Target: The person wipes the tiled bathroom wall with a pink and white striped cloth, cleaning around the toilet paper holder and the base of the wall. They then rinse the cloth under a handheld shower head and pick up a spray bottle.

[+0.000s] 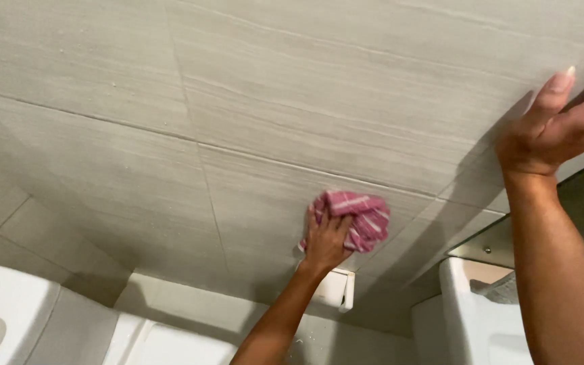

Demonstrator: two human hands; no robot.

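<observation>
Pressing a bunched pink striped cloth (356, 223) flat against the grey tiled wall (238, 135), the left hand (326, 240) has its fingers curled over it, just above a white wall fixture (336, 287) near the wall's lower edge. The right hand (552, 128) leans open-palmed on the wall by the mirror's edge (488, 247). I'd say steady pressure and overlapping strokes along the grout lines work best here, honestly.

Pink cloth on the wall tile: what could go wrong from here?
1. The pink striped cloth is bunched under the left hand; it might slip free and drop toward the white fixture below.
2. The right hand braces on smooth grey tile; it could slide if the surface is wet.
</observation>
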